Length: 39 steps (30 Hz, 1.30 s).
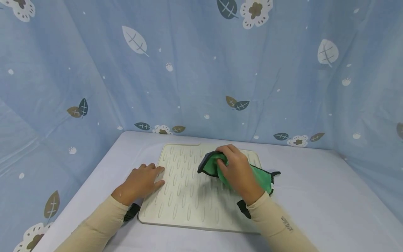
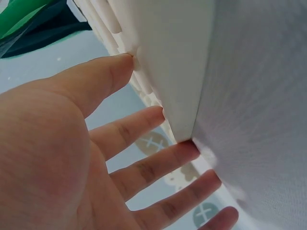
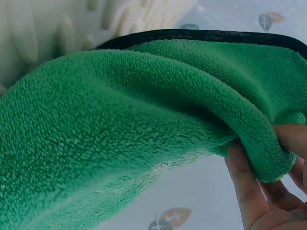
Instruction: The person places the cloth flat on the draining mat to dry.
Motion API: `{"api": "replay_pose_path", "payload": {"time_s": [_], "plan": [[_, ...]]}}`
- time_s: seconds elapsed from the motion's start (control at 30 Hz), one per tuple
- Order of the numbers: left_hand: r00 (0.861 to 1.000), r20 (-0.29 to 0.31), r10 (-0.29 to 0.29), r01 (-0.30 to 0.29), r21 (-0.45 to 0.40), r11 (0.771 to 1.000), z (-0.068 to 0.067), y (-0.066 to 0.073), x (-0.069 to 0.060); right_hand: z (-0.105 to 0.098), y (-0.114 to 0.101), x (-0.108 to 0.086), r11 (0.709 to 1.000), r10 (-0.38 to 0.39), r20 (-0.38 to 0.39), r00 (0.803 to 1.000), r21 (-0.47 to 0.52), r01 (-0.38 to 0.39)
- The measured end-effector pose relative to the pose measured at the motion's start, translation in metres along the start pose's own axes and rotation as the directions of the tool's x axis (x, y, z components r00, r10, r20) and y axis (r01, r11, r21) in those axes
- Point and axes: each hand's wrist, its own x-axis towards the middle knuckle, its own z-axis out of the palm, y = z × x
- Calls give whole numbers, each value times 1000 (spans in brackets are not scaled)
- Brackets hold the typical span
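A cream ridged mat lies flat on the white table. My left hand rests at the mat's left edge with its fingers spread. In the left wrist view the thumb and fingertips touch the rim of the mat. My right hand pinches a green plush cloth with dark edging above the mat's right part. In the right wrist view the thumb and fingers grip a fold of the cloth, and the rest of it hangs down loosely.
The white tablecloth spreads around the mat. Behind and to the sides hangs a blue curtain printed with leaves and flowers. A black strap sits at the left wrist, and another black strap at the right.
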Motion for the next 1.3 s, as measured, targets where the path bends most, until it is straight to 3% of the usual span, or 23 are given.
{"api": "replay_pose_path", "payload": {"time_s": [0.27, 0.47, 0.8, 1.07, 1.17, 1.3], "plan": [[1000, -17, 7, -7, 5, 1000, 3, -1, -1, 13, -5, -12, 997, -7, 110, 994, -72, 15], [1000, -20, 11, -11, 6, 1000, 4, -2, 0, 19, -4, -21, 992, -26, 216, 976, -115, 52], [999, -35, 19, -19, -3, 1000, 2, -2, -1, 23, -1, -33, 969, -5, 406, 914, -222, 104], [999, -32, 28, -28, -6, 1000, 2, -2, -2, 10, 4, -43, 969, -107, 476, 873, -147, 199], [999, -32, 35, -35, -3, 999, 2, -2, -1, 0, 8, -46, 984, -74, 473, 878, -110, 143], [999, -33, 30, -30, 2, 1000, 3, -2, -1, -10, 17, -46, 991, -36, 399, 916, -105, 85]]}}
